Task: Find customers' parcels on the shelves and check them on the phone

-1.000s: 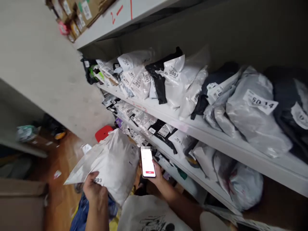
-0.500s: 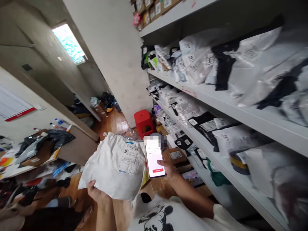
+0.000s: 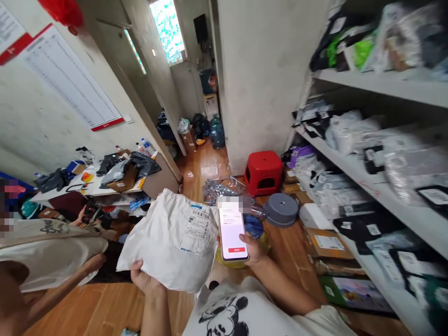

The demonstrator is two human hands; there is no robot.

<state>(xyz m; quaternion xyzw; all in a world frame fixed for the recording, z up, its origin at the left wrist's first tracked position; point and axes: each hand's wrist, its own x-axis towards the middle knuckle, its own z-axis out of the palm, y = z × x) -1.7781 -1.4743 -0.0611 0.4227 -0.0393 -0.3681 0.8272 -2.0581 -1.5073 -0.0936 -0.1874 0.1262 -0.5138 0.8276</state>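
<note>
My left hand (image 3: 150, 279) grips the lower left edge of a plump white mailing bag (image 3: 164, 242), thumb on top and the other fingers hidden underneath. A shipping label (image 3: 196, 228) with barcodes faces up on the bag's right side. Just right of the bag, my right hand (image 3: 252, 249) is closed around a smartphone (image 3: 233, 235), held upright with its lit screen towards me. The thumb rests over the screen's right edge, above a red button. The top of the screen is blurred out.
Shelves (image 3: 371, 172) packed with bagged parcels line the right side. A red stool (image 3: 263, 172) and a grey round base (image 3: 281, 210) stand on the floor ahead. At left, a cluttered desk (image 3: 154, 186) and another person (image 3: 52, 261). Cardboard boxes (image 3: 327, 243) lie beneath the shelves.
The view has swung left, bringing the desk, doorway and another person further into sight. Both hands keep their hold on the mailing bag and the smartphone.
</note>
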